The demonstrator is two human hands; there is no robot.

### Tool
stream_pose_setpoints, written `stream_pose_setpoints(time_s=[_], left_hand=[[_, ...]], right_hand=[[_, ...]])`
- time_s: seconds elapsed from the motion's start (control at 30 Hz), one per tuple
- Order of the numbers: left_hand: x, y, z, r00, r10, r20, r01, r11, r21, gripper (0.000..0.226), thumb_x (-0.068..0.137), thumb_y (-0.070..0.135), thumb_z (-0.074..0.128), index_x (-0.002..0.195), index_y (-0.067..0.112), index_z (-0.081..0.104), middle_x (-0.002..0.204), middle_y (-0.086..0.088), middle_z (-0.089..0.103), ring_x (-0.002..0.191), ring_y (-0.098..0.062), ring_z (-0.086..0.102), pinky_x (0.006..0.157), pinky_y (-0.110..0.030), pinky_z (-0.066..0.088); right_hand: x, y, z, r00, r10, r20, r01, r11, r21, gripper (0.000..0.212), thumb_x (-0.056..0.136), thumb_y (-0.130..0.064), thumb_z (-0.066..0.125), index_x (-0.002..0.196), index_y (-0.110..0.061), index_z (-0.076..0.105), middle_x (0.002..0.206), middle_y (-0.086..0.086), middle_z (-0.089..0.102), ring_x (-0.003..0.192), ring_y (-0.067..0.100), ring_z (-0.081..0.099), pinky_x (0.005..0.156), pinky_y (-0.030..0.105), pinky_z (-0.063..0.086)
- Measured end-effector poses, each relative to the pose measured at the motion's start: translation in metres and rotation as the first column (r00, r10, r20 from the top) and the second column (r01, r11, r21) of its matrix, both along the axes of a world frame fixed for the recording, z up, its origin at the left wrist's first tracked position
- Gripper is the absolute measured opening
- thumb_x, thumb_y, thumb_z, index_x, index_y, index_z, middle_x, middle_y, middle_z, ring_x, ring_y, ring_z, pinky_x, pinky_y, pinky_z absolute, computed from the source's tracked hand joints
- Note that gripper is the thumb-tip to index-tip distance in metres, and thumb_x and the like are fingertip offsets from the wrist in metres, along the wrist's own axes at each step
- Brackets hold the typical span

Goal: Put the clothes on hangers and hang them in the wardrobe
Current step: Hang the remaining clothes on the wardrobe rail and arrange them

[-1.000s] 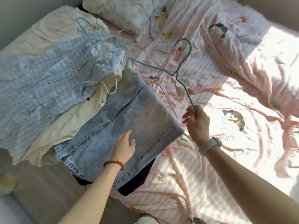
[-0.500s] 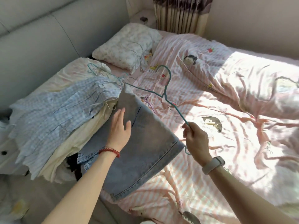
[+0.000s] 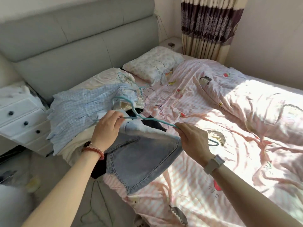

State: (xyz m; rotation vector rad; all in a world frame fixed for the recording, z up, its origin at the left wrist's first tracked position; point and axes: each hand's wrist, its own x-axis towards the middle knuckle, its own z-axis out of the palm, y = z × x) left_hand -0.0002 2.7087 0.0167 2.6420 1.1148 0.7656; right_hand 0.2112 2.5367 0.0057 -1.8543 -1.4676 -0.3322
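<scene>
1 head-worn camera looks forward and down, close over the bed [image 3: 213, 169], toward the headboard [image 3: 73, 46].

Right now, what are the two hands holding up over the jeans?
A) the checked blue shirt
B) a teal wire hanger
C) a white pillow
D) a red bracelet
B: the left hand and right hand each pinch an end of the teal wire hanger, with the jeans hanging below it.
</scene>
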Motion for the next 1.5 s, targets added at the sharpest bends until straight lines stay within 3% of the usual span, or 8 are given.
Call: stream_pose_setpoints(time_s=[0.13, 0.27, 0.53, 0.73, 0.83, 1.13, 1.27, 1.5], left_hand=[[-0.056, -0.04, -0.003, 0.993, 0.104, 0.059, -0.105, 0.994, 0.027, 0.011, 0.088, 0.016, 0.059, 0.086, 0.006, 0.063, 0.078, -0.005, 0.065, 0.063, -0.025, 0.06, 0.051, -0.025, 0.038], [-0.101, -0.098, -0.011, 0.967, 0.217, 0.137, -0.21, 0.976, -0.061, 0.02, 0.084, 0.024, 0.054, 0.082, 0.007, 0.064, 0.063, -0.001, 0.062, 0.051, -0.019, 0.056, 0.046, -0.026, 0.04], [-0.172, -0.198, -0.011, 0.877, 0.415, 0.241, -0.304, 0.869, -0.39, 0.014, 0.091, 0.022, 0.053, 0.078, 0.028, 0.051, 0.047, 0.013, 0.049, 0.043, -0.005, 0.044, 0.05, -0.033, 0.042], [-0.228, -0.264, 0.006, 0.88, 0.439, 0.182, -0.329, 0.839, -0.434, 0.02, 0.093, 0.031, 0.046, 0.074, 0.038, 0.045, 0.05, -0.006, 0.048, 0.044, -0.021, 0.045, 0.053, -0.043, 0.044], [-0.247, -0.29, 0.005, 0.859, 0.471, 0.203, -0.359, 0.835, -0.418, 0.018, 0.092, 0.031, 0.051, 0.075, 0.036, 0.051, 0.053, 0.004, 0.05, 0.045, -0.015, 0.044, 0.05, -0.028, 0.039], [-0.336, -0.4, -0.02, 0.568, 0.812, 0.138, -0.704, 0.565, -0.43, 0.012, 0.088, 0.022, 0.06, 0.077, 0.017, 0.063, 0.056, 0.0, 0.056, 0.052, -0.016, 0.048, 0.054, -0.032, 0.04], [-0.365, -0.455, -0.023, 0.461, 0.887, 0.032, -0.835, 0.446, -0.321, 0.014, 0.09, 0.023, 0.058, 0.084, 0.013, 0.065, 0.07, -0.003, 0.066, 0.065, -0.024, 0.059, 0.056, -0.031, 0.041], [-0.408, -0.551, -0.016, 0.125, 0.989, 0.073, -0.962, 0.139, -0.233, 0.013, 0.09, 0.022, 0.058, 0.086, 0.013, 0.067, 0.082, -0.004, 0.07, 0.075, -0.03, 0.064, 0.06, -0.032, 0.045]], right_hand=[[-0.016, 0.015, 0.004, 0.996, -0.018, 0.084, 0.017, 1.0, 0.014, 0.013, 0.083, -0.015, 0.06, 0.091, -0.014, 0.071, 0.081, 0.005, 0.065, 0.078, 0.03, 0.06, 0.076, 0.041, 0.045], [-0.045, 0.039, 0.011, 0.995, 0.055, 0.087, -0.059, 0.997, 0.043, 0.022, 0.088, -0.02, 0.052, 0.098, -0.013, 0.07, 0.09, 0.011, 0.064, 0.092, 0.033, 0.059, 0.104, 0.056, 0.028], [-0.137, 0.052, 0.016, 0.92, 0.39, 0.02, -0.391, 0.92, 0.04, 0.03, 0.087, -0.011, 0.04, 0.101, -0.002, 0.066, 0.105, 0.022, 0.059, 0.119, 0.042, 0.046, 0.105, 0.066, 0.022], [-0.202, 0.027, 0.009, 0.871, 0.49, -0.021, -0.489, 0.871, 0.038, 0.032, 0.089, -0.013, 0.039, 0.101, -0.003, 0.066, 0.094, 0.02, 0.057, 0.098, 0.037, 0.054, 0.108, 0.06, 0.019], [-0.227, 0.008, -0.006, 0.831, 0.549, -0.093, -0.551, 0.834, 0.001, 0.025, 0.09, -0.006, 0.043, 0.103, -0.001, 0.064, 0.094, 0.021, 0.056, 0.096, 0.031, 0.05, 0.104, 0.063, 0.025], [-0.336, -0.06, -0.06, 0.635, 0.745, -0.204, -0.766, 0.572, -0.295, 0.031, 0.09, -0.017, 0.04, 0.101, -0.001, 0.064, 0.09, 0.019, 0.061, 0.089, 0.038, 0.055, 0.099, 0.05, 0.029], [-0.395, -0.095, -0.067, 0.526, 0.828, -0.198, -0.838, 0.464, -0.287, 0.026, 0.088, -0.011, 0.044, 0.091, 0.004, 0.063, 0.078, 0.025, 0.056, 0.076, 0.042, 0.052, 0.08, 0.05, 0.037], [-0.491, -0.153, -0.052, 0.329, 0.936, -0.12, -0.914, 0.284, -0.289, 0.033, 0.089, -0.027, 0.044, 0.093, -0.004, 0.067, 0.089, 0.018, 0.062, 0.08, 0.039, 0.058, 0.08, 0.048, 0.041]])
